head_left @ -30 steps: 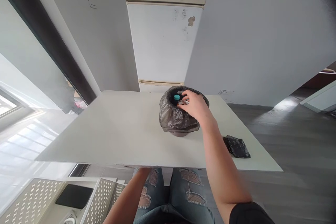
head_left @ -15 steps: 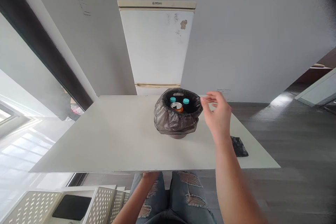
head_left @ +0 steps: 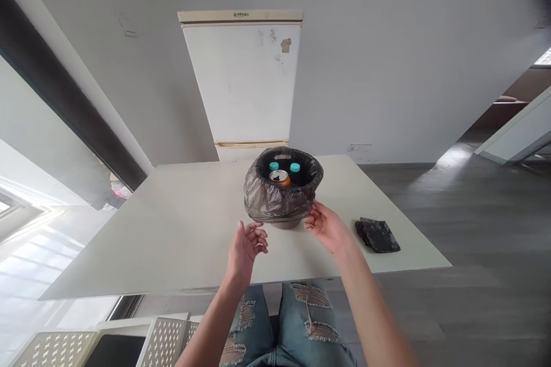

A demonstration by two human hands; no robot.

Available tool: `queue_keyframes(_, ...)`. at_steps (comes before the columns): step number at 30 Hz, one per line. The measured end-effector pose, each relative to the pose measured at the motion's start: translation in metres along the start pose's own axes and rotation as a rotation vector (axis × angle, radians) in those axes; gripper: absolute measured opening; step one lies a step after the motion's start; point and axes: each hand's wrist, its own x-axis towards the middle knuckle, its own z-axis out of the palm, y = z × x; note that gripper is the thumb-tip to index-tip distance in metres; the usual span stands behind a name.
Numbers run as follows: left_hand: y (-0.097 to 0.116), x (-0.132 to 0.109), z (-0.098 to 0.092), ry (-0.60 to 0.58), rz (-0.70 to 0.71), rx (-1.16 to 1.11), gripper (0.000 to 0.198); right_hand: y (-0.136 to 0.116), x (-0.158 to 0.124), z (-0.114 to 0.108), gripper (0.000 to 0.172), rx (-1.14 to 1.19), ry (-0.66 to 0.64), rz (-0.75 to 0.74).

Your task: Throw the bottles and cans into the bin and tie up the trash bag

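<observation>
You have 1 small bin (head_left: 282, 206) on the white tabletop (head_left: 181, 229), lined with 1 dark grey bag that folds down over its rim. Inside it you can count 2 bottles with teal caps (head_left: 295, 167) and 1 orange can (head_left: 280, 178) with a silver top. 1 folded black bag (head_left: 377, 234) lies flat on the tabletop, well apart to the right of the bin.

Your right hand (head_left: 329, 228) sits just beside the bin's lower right side, its fingers (head_left: 313, 218) loosely spread and about touching the bag's hanging edge; whether they actually grip the plastic cannot be told. Your left hand (head_left: 245, 245) hovers near the bin's lower left, palm turned inward, its fingers (head_left: 259, 236) curled halfway and holding nothing. The bin stands between your 2 hands, slightly beyond them.

The bin's own body is nearly all hidden by the liner; only a dark base shows beneath. The bottles are buried except for their caps.
</observation>
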Motion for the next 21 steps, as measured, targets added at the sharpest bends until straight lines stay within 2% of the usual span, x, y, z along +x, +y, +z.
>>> queue_keyframes(3,0.019,0.013,0.006,-0.008,0.022,-0.066,0.055,0.002,0.003,-0.001,0.038,0.129,-0.014,0.030)
queue_keyframes(7,0.036,0.020,0.011,0.067,0.148,-0.085,0.037,-0.011,-0.010,-0.002,0.034,0.194,-0.048,-0.129)
queue_keyframes(11,0.058,0.025,0.010,0.136,0.286,-0.174,0.035,-0.021,-0.030,0.003,0.030,0.095,-0.112,-0.280)
queue_keyframes(14,0.075,0.024,0.010,0.102,0.362,-0.190,0.032,-0.022,-0.040,0.006,0.028,0.029,-0.184,-0.347)
queue_keyframes(16,0.084,0.021,0.011,0.080,0.411,-0.201,0.025,-0.020,-0.042,0.005,0.033,0.002,-0.221,-0.380)
queue_keyframes(18,0.090,0.018,0.012,0.057,0.452,-0.187,0.023,-0.019,-0.041,0.001,0.036,-0.013,-0.203,-0.437)
queue_keyframes(21,0.088,0.020,0.009,0.049,0.515,-0.082,0.032,-0.018,-0.036,-0.005,0.033,-0.053,-0.106,-0.541)
